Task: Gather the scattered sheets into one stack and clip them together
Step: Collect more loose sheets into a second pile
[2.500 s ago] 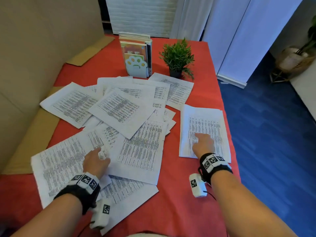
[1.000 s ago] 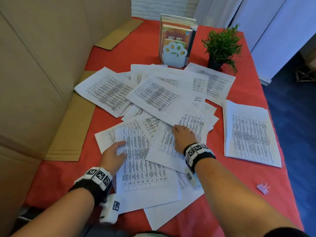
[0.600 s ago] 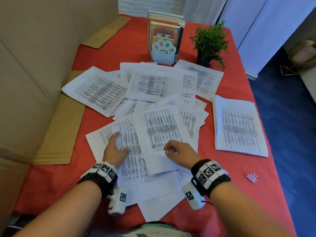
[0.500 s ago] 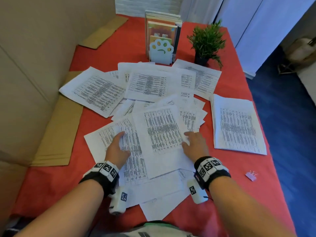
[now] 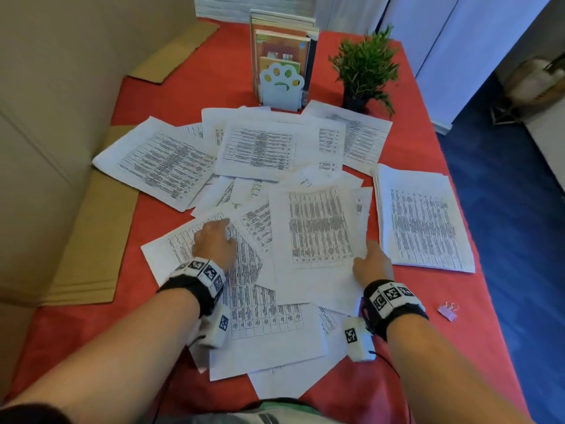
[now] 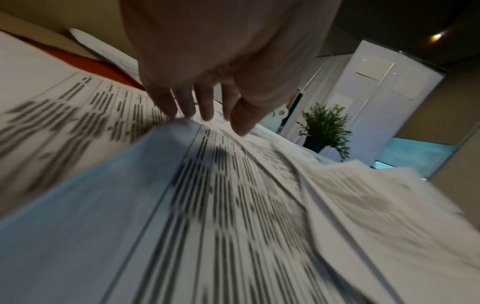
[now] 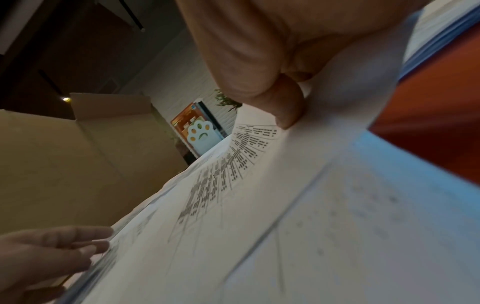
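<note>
Printed white sheets [image 5: 260,148] lie scattered and overlapping across the red table [image 5: 397,377]. My left hand [image 5: 214,241] rests on the near-left sheets, its straight fingers [image 6: 187,107] pressing the paper down. My right hand [image 5: 371,261] is at the right edge of the top sheet [image 5: 318,228]. Its thumb [image 7: 288,111] presses on top while the paper curls up over the hidden fingers. A squared stack of sheets [image 5: 422,221] lies apart to the right. A pink binder clip [image 5: 448,310] sits on the cloth beside my right wrist.
A paw-shaped bookend with books [image 5: 281,84] and a small potted plant [image 5: 365,65] stand at the back. Flat cardboard [image 5: 91,228] and a cardboard wall line the left side. The table's right edge drops to blue floor [image 5: 519,240].
My right hand slid from the middle of the top sheet to its right edge and took hold there. The left hand crept farther up the left sheets. The pile has drawn together.
</note>
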Motion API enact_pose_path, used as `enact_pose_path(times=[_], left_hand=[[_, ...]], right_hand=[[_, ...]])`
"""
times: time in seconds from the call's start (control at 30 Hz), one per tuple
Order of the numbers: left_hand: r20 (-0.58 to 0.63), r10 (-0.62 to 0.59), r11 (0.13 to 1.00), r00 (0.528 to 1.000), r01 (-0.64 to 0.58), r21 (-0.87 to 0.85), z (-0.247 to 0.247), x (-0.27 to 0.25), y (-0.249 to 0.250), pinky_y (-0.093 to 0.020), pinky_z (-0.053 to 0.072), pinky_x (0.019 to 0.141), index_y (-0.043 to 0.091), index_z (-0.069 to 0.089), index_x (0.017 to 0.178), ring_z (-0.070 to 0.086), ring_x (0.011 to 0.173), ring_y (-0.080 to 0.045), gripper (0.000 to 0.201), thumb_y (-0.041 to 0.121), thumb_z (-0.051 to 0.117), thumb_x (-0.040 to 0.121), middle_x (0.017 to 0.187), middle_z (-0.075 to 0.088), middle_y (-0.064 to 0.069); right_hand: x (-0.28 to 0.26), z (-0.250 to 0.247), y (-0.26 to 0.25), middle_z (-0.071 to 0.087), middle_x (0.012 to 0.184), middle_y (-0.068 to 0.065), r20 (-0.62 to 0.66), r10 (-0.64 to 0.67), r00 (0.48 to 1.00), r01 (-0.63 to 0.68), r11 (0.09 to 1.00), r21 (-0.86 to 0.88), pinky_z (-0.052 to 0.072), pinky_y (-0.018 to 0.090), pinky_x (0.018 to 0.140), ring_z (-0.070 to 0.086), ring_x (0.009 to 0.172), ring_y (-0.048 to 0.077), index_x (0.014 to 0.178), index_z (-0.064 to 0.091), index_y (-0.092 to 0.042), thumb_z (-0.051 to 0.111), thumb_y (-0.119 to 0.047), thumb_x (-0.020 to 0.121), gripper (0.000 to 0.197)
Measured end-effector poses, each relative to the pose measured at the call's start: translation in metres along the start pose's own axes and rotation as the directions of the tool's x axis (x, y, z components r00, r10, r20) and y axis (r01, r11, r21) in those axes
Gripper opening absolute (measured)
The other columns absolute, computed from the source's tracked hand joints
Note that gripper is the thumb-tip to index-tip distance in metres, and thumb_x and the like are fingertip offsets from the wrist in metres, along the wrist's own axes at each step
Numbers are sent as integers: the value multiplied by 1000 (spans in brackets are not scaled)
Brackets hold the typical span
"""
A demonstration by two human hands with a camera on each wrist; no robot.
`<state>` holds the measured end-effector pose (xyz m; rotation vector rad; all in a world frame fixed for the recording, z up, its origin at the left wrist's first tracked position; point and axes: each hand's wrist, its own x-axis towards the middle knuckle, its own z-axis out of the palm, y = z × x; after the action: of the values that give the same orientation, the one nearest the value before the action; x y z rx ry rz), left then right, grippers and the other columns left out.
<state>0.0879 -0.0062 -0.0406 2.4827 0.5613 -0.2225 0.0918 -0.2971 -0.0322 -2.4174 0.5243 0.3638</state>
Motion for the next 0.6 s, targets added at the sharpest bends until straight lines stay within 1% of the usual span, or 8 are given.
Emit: enact_pose_path(times=[0.1, 0.2, 0.3, 0.33, 0.4, 0.47, 0.53, 0.6], left_hand=[[127, -25, 999, 992, 19, 48, -2, 28, 8, -52, 34, 108, 21, 28, 144, 34, 134, -35, 58, 25, 48, 90, 148, 37, -9], [144, -34, 992, 989, 17, 123, -5, 46, 19, -54, 31, 107, 26, 26, 144, 33, 133, -37, 62, 37, 51, 88, 147, 39, -8], [151, 11, 997, 988, -23, 76, -1, 52, 25, -49, 35, 106, 24, 40, 137, 44, 126, -35, 54, 33, 56, 86, 140, 49, -8], [137, 30, 997, 990, -39, 61, -1, 50, 28, -46, 42, 100, 21, 50, 127, 54, 115, -33, 42, 29, 56, 87, 128, 59, -10], [91, 77, 997, 993, -79, 16, -2, 40, 35, -33, 49, 69, 11, 62, 100, 61, 84, -30, 19, 19, 50, 88, 89, 66, -10], [83, 74, 995, 994, -68, -68, -5, 24, 34, -25, 36, 50, 7, 58, 89, 54, 66, -24, 12, 12, 47, 87, 75, 57, -5], [155, 46, 994, 987, -30, -109, -8, -2, 26, -23, 36, 49, 12, 54, 93, 54, 66, -17, 10, 11, 52, 84, 82, 56, -1], [317, 22, 998, 948, -3, -59, -9, -29, 10, -22, 42, 54, 13, 56, 91, 56, 70, -14, 11, 13, 57, 80, 84, 57, 2]], right_hand=[[1, -10, 10, 58, 126, 19, -4, 49, 999, -49, 996, 75, 38, 27, 84, 55, 113, 34, 133, 44, -7, 39, 1, 89, 45], [5, -8, 16, 59, 119, 20, -4, 118, 993, -116, 982, 148, 34, 24, 79, 54, 99, 31, 121, 53, 0, 40, 1, 89, 34], [6, -2, 15, 59, 109, 19, 16, 154, 988, -154, 965, 210, 32, 25, 77, 49, 90, 26, 116, 54, 3, 44, -10, 93, 29], [7, 0, 15, 58, 107, 18, 32, 158, 987, -162, 961, 226, 32, 25, 77, 49, 91, 27, 115, 54, 3, 44, -13, 93, 29], [8, 5, 15, 56, 101, 16, 59, 158, 986, -168, 948, 272, 34, 26, 78, 50, 91, 27, 111, 54, 1, 44, -18, 94, 28], [10, 10, 15, 53, 94, 11, 70, 159, 985, -173, 929, 328, 38, 29, 78, 51, 89, 26, 100, 55, -4, 47, -23, 94, 22], [9, 12, 14, 53, 83, 7, 69, 150, 986, -165, 919, 358, 40, 29, 72, 52, 80, 25, 79, 52, -10, 49, -23, 92, 19], [5, 12, 10, 47, 69, 2, 60, 123, 991, -136, 926, 353, 36, 27, 58, 46, 64, 20, 64, 44, -16, 51, -18, 91, 29]])
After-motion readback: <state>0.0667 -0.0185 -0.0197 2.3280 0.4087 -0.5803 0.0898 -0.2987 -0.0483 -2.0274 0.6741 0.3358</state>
